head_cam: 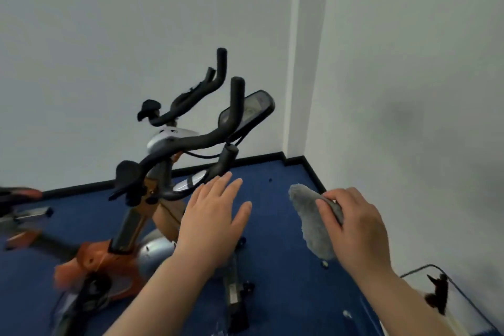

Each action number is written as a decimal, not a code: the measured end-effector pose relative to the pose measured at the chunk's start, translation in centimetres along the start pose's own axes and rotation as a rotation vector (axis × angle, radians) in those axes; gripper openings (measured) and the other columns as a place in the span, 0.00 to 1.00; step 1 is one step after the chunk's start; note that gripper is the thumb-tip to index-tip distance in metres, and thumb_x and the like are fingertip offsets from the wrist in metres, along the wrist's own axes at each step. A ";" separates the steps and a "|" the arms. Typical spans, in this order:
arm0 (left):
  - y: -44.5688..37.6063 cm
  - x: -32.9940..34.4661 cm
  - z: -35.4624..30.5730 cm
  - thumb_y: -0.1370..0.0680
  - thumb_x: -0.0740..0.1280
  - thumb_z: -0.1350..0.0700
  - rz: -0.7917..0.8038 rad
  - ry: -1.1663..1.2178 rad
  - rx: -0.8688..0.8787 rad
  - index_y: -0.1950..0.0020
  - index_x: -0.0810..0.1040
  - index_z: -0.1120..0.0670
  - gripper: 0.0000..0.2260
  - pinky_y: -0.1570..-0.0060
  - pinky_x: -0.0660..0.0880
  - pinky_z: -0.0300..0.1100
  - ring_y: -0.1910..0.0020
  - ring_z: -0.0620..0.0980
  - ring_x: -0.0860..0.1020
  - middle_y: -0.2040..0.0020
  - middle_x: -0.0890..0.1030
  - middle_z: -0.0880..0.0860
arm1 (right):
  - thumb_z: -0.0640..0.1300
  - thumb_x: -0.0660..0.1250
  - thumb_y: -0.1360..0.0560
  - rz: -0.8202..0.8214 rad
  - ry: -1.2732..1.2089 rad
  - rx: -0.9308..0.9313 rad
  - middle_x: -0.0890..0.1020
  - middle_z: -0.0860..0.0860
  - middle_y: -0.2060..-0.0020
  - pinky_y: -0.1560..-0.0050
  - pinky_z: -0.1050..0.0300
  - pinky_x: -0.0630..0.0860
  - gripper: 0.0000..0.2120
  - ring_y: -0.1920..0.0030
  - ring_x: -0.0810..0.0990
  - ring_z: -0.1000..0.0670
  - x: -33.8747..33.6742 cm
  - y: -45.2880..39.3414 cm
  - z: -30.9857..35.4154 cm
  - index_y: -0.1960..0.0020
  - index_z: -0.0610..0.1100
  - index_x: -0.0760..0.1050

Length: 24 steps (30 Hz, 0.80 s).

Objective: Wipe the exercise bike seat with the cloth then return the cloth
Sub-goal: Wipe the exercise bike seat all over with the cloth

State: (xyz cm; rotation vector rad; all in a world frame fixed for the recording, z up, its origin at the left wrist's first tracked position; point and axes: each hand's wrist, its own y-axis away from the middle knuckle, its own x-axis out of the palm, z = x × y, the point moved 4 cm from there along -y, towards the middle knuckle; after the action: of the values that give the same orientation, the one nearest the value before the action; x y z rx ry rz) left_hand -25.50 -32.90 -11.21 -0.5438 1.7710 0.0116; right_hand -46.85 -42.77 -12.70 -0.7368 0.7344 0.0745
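An orange and black exercise bike stands on the blue floor, its black handlebars and console pointing toward the wall corner. Its seat is not in view. My right hand grips a grey fluffy cloth, held in the air to the right of the bike. My left hand hovers flat with fingers spread, just behind the handlebars, holding nothing.
White walls meet at a corner behind the bike. Part of another orange machine shows at the left edge. A black cable and a dark object lie at the lower right.
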 end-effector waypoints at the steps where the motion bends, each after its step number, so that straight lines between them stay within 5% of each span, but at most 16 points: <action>1: 0.7 -1.0 1.4 0.22 0.52 0.40 -0.018 -0.001 -0.038 0.25 0.58 0.45 0.25 0.28 0.48 0.43 0.25 0.46 0.54 0.24 0.57 0.45 | 0.48 0.64 0.24 0.014 -0.023 -0.033 0.76 0.55 0.61 0.62 0.56 0.72 0.05 0.66 0.73 0.53 0.8 -0.2 1.5 0.55 0.47 0.76; 11: 8.7 -8.6 17.6 0.22 0.56 0.42 -0.143 -0.018 -0.342 0.28 0.64 0.45 0.23 0.29 0.55 0.45 0.28 0.48 0.61 0.26 0.64 0.47 | 0.48 0.67 0.24 0.144 -0.151 -0.291 0.76 0.56 0.61 0.62 0.57 0.70 0.03 0.66 0.71 0.54 10.5 0.4 17.4 0.55 0.49 0.77; 24: 19.5 -17.5 38.6 0.22 0.55 0.41 -0.170 -0.110 -0.568 0.27 0.62 0.45 0.24 0.27 0.52 0.43 0.27 0.46 0.58 0.25 0.60 0.45 | 0.49 0.65 0.24 0.283 -0.400 -0.419 0.77 0.56 0.60 0.62 0.52 0.74 0.05 0.64 0.76 0.52 25.1 5.0 39.9 0.55 0.48 0.76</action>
State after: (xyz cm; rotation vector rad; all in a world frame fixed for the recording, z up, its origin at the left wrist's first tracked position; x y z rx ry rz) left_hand 5.70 1.82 -11.17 -1.0790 1.6008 0.4277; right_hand -6.22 -18.32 -11.34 -0.9747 0.4356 0.6312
